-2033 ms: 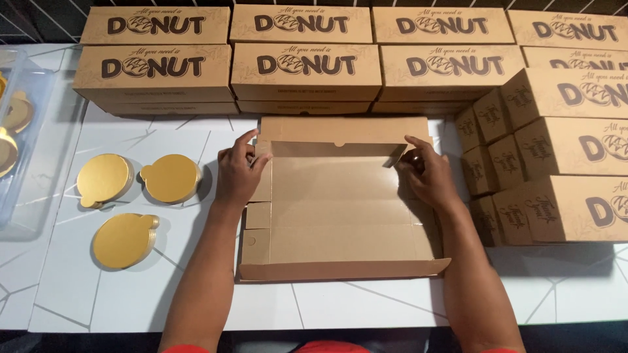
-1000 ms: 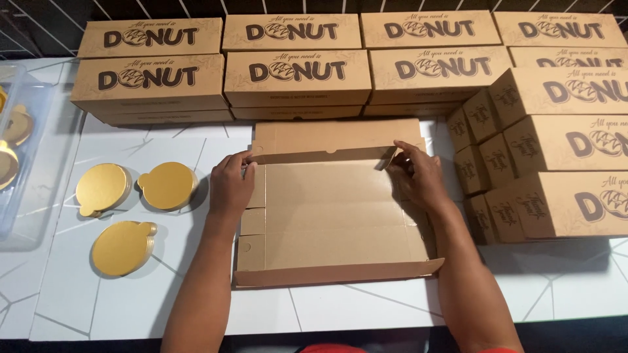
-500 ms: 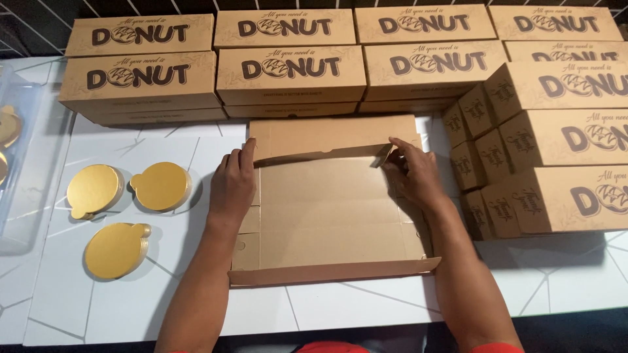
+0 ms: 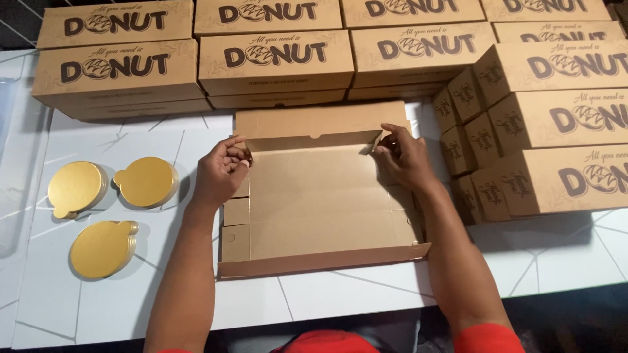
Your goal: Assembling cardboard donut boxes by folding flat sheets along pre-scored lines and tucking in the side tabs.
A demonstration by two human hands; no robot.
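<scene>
The flat brown cardboard box blank [image 4: 320, 202] lies on the white tabletop [image 4: 163, 287], its long axis running between the hands. Left fingers [image 4: 237, 151] and right fingers [image 4: 386, 145] pinch the far flap's opposite corners, equally near.

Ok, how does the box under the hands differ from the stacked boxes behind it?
The flat box lies open and unfolded on the table, plain inner side up; the stacked boxes are closed and fully formed, printed sides showing. The left hand and right hand grip the flat box's far corners; nothing touches the stacked boxes. Both are brown cardboard.
</scene>
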